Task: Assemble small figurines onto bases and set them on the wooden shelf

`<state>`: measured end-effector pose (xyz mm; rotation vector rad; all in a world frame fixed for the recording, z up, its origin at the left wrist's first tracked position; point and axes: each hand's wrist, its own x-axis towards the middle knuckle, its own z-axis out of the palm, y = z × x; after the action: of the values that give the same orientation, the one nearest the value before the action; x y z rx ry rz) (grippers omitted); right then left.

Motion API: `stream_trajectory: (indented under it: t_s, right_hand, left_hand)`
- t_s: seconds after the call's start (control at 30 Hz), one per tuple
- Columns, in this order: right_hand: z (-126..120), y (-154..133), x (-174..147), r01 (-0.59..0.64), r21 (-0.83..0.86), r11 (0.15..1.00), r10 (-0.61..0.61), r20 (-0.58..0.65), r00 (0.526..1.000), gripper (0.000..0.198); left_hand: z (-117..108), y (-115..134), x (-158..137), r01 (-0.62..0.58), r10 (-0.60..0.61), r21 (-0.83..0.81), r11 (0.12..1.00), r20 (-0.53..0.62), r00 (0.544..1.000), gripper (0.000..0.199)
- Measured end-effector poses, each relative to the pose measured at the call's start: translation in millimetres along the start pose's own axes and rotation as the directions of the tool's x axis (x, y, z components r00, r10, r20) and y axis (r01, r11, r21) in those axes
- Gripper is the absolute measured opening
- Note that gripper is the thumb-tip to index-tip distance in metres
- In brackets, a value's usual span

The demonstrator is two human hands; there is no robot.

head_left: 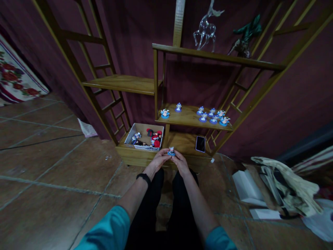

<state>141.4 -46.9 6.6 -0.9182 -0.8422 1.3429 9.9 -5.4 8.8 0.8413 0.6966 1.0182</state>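
Wooden shelf unit, small figurines on middle board, open box and phone below, clear deer above

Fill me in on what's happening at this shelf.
Someone's left hand and right hand hold a small figurine between their fingertips, in front of a wooden shelf unit. An open box of other figures sits low on the left, a phone lies to its right, and eight figurines stand on the shelf above the phone.
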Motion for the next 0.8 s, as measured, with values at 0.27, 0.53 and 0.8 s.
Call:
stream_trajectory:
  t_s: [0.27,0.53,0.8]
  right_hand:
    - [0.4,-6.8,-1.2,-0.061,0.082,0.995,0.060,0.027,0.998,0.047]
    - [-1.1,-4.9,-1.1,-0.045,0.134,0.990,0.042,0.025,0.999,0.046]
    - [2.8,-6.3,-1.5,-0.039,0.101,0.994,0.037,0.021,0.999,0.042]
  left_hand:
    - [-1.5,1.5,-1.0,0.069,-0.069,-0.089,0.994,0.010,0.998,0.037]
    - [-1.1,-1.3,1.3,0.011,-0.010,-0.076,0.997,0.017,1.000,0.040]
    - [3.7,-4.0,0.6,-0.065,0.064,-0.009,0.998,-0.045,0.997,0.039]
